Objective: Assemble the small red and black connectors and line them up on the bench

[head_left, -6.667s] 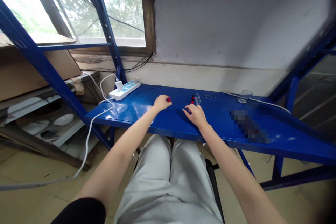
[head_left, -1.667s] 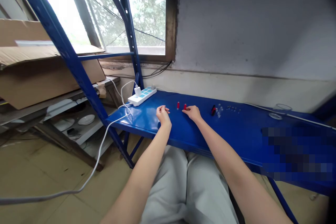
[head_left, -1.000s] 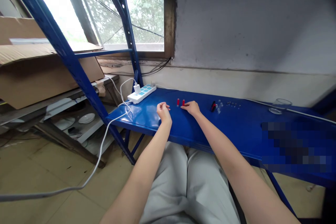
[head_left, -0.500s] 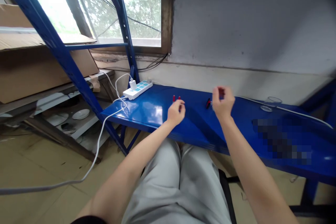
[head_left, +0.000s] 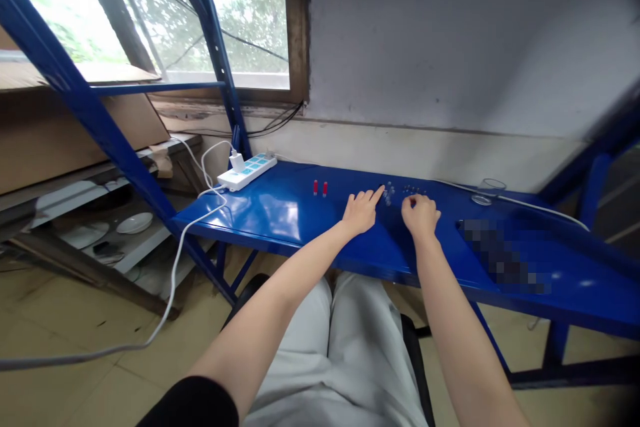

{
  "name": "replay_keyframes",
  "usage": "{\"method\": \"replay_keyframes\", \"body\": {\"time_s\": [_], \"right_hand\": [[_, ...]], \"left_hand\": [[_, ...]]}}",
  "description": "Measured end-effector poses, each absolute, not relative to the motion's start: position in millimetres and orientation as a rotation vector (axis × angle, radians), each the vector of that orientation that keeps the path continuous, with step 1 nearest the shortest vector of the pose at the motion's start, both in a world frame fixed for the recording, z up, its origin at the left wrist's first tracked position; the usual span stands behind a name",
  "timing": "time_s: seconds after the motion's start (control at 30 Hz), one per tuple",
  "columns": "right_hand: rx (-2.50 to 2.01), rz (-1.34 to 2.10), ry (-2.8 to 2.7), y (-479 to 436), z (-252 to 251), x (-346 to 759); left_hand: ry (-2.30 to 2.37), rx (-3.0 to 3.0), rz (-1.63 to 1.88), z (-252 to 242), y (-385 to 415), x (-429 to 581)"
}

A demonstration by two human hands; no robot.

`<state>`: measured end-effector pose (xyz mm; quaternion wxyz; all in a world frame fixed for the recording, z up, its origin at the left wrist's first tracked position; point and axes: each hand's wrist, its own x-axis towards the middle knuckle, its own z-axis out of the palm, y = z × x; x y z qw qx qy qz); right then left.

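Note:
Two small red pieces stand side by side on the blue metal shelf. My left hand lies on the shelf to their right, fingers stretched, the index finger reaching a cluster of small clear pieces. My right hand rests just right of it with its fingers curled under. What they hold, if anything, is hidden. A row of tiny dark bits lies just beyond the right hand.
A white power strip with a plugged charger and a white cable sits at the shelf's back left. A small glass stands at the back right. Cardboard and plates fill the left rack. Blue uprights frame the window.
Both hands have moved right, away from the two red pieces. The right hand, raised half a second ago, is back down on the shelf; the left now reaches the clear pieces.

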<state>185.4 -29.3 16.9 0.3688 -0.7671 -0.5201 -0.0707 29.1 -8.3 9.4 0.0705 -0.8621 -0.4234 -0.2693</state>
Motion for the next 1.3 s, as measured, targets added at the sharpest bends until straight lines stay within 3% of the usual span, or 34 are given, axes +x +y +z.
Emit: {"method": "replay_keyframes", "body": {"time_s": [0.27, 0.8, 1.3], "right_hand": [[-2.168, -0.033, -1.524, -23, 8, 182], [-2.185, -0.123, -1.622, -7, 4, 177], [-2.141, -0.076, -1.59, 3, -4, 183]], "left_hand": [[-1.318, -2.634, -0.604, 6, 6, 37], [-1.316, -2.616, -0.919, 5, 11, 44], [-1.667, -2.478, -1.693, 6, -2, 23]]}}
